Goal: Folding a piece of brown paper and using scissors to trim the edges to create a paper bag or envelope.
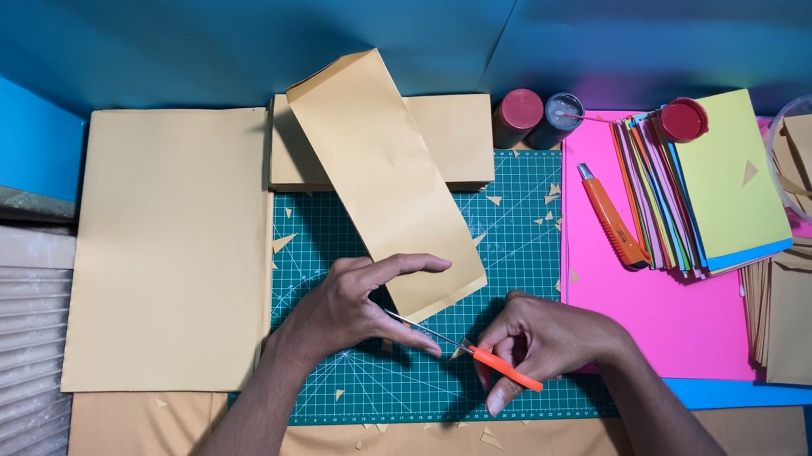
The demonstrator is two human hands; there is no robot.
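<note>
Two bare hands work over a green cutting mat (422,377) at the centre of the frame. Left hand (349,309), fingers spread, presses the lower end of a long tan paper strip (383,185) that runs up toward the top centre. Right hand (539,345), lower centre, is closed around orange-handled scissors (459,346), blades pointing left beneath the strip's bottom edge. An orange utility knife (611,216) lies on pink paper (677,320) at right.
</note>
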